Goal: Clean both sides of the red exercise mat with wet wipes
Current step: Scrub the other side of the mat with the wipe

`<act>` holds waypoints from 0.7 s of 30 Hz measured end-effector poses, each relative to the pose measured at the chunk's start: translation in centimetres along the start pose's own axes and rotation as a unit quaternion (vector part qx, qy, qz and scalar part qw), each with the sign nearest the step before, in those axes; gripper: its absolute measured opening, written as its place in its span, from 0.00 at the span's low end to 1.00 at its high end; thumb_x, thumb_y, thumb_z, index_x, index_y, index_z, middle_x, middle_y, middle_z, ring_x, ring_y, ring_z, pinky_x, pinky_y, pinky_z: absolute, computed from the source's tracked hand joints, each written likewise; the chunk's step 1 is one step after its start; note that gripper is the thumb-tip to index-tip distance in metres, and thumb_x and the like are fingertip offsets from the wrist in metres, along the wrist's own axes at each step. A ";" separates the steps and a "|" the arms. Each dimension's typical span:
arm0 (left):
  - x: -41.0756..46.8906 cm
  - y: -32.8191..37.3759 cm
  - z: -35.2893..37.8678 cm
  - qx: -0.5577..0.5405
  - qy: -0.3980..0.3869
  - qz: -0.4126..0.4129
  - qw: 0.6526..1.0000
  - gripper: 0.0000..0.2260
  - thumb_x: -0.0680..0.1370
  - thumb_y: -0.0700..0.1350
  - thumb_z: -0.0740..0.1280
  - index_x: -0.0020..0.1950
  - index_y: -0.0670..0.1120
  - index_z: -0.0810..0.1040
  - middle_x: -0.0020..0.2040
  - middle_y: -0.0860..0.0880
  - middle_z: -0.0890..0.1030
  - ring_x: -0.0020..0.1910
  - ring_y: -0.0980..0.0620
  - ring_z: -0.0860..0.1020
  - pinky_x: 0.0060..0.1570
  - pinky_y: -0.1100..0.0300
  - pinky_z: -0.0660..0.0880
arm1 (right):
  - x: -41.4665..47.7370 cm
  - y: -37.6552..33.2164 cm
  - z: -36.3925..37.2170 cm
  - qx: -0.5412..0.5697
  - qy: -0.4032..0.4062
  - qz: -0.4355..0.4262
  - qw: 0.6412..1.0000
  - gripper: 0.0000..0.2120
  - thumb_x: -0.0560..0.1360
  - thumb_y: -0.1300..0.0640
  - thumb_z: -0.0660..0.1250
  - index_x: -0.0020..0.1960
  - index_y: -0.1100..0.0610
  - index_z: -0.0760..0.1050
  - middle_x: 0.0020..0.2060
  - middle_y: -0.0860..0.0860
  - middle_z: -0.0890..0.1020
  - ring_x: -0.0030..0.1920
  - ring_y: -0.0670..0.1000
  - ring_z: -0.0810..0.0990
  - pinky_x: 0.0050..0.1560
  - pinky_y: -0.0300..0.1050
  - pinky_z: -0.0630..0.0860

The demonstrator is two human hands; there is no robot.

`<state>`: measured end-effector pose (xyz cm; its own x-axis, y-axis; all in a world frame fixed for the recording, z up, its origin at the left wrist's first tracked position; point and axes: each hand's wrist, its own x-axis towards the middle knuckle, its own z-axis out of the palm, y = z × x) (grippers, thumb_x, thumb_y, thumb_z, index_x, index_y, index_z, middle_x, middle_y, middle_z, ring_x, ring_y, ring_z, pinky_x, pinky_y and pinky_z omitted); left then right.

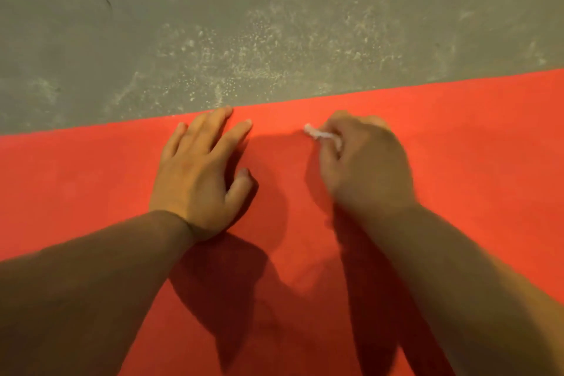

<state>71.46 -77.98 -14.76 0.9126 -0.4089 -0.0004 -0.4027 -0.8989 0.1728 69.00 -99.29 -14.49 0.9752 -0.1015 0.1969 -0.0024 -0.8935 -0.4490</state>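
Observation:
The red exercise mat (457,137) lies flat on the floor and fills the lower half of the view. Its far edge runs slanting from mid left up to the right. My left hand (200,171) rests palm down on the mat, fingers spread, fingertips at the far edge. My right hand (363,162) is curled on a crumpled white wet wipe (320,134), pressed to the mat close to the far edge. Only a small white end of the wipe sticks out by the thumb; the remainder is hidden in the hand.
Beyond the mat's far edge lies a grey concrete floor (244,15) with pale speckled dust patches near the middle. Both forearms reach in from the bottom corners and cast dark shadows on the mat between them.

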 end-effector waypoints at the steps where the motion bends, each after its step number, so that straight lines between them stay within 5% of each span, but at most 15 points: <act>1: 0.0 0.1 0.0 0.005 -0.004 0.000 1.000 0.29 0.72 0.55 0.57 0.73 0.50 0.67 0.74 0.44 0.65 0.72 0.42 0.64 0.72 0.44 0.56 | 0.7 2.4 -1.1 -0.019 0.027 0.043 0.998 0.05 0.72 0.57 0.61 0.41 0.56 0.75 0.35 0.58 0.80 0.39 0.62 0.75 0.38 0.51 0.67; 5: 0.1 0.2 0.1 0.016 -0.006 -0.002 1.000 0.30 0.72 0.55 0.56 0.73 0.49 0.66 0.74 0.43 0.65 0.72 0.41 0.63 0.72 0.43 0.56 | 2.4 5.8 -2.1 -0.011 0.097 0.171 0.980 0.07 0.72 0.57 0.60 0.44 0.57 0.76 0.39 0.59 0.81 0.44 0.63 0.76 0.40 0.52 0.67; 10: 0.1 0.1 0.1 0.023 -0.009 0.003 1.000 0.30 0.72 0.55 0.56 0.73 0.48 0.66 0.75 0.43 0.64 0.72 0.39 0.63 0.72 0.42 0.56 | -2.2 -3.3 1.1 0.058 -0.028 -0.076 0.995 0.04 0.65 0.59 0.64 0.39 0.54 0.77 0.33 0.53 0.80 0.37 0.59 0.76 0.38 0.49 0.71; 12: 0.1 0.1 0.1 0.021 -0.012 0.002 1.000 0.30 0.73 0.55 0.55 0.74 0.48 0.65 0.75 0.43 0.63 0.72 0.39 0.63 0.72 0.42 0.56 | -2.0 -1.9 0.3 0.037 -0.068 -0.101 0.992 0.04 0.68 0.57 0.63 0.40 0.53 0.78 0.34 0.52 0.81 0.38 0.58 0.76 0.39 0.49 0.72; 14: 0.1 0.0 0.2 0.024 -0.011 0.004 1.000 0.29 0.73 0.56 0.55 0.74 0.49 0.65 0.75 0.43 0.63 0.73 0.39 0.62 0.72 0.42 0.55 | -0.4 1.9 -1.4 -0.008 -0.017 -0.068 0.997 0.06 0.70 0.59 0.63 0.41 0.55 0.79 0.34 0.55 0.81 0.36 0.59 0.78 0.39 0.50 0.74; 18: 0.2 -0.2 0.2 0.022 -0.008 0.000 1.000 0.30 0.73 0.56 0.54 0.74 0.49 0.65 0.75 0.44 0.63 0.73 0.40 0.62 0.73 0.43 0.55 | 1.8 9.0 -4.4 -0.053 0.074 0.160 0.983 0.10 0.72 0.56 0.59 0.45 0.58 0.78 0.40 0.62 0.81 0.44 0.64 0.77 0.44 0.54 0.70; 21: 0.2 -0.3 0.2 0.023 -0.006 0.002 1.000 0.30 0.73 0.56 0.54 0.74 0.50 0.65 0.75 0.45 0.63 0.73 0.41 0.61 0.73 0.44 0.54 | -0.6 3.8 -2.3 -0.004 0.072 0.083 0.994 0.06 0.69 0.61 0.62 0.41 0.58 0.78 0.34 0.59 0.80 0.38 0.62 0.76 0.41 0.53 0.64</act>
<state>71.69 -77.85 -15.04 0.9100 -0.4143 -0.0125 -0.4095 -0.9033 0.1282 67.85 -103.60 -14.29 0.9196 -0.3083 0.2434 -0.1625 -0.8628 -0.4787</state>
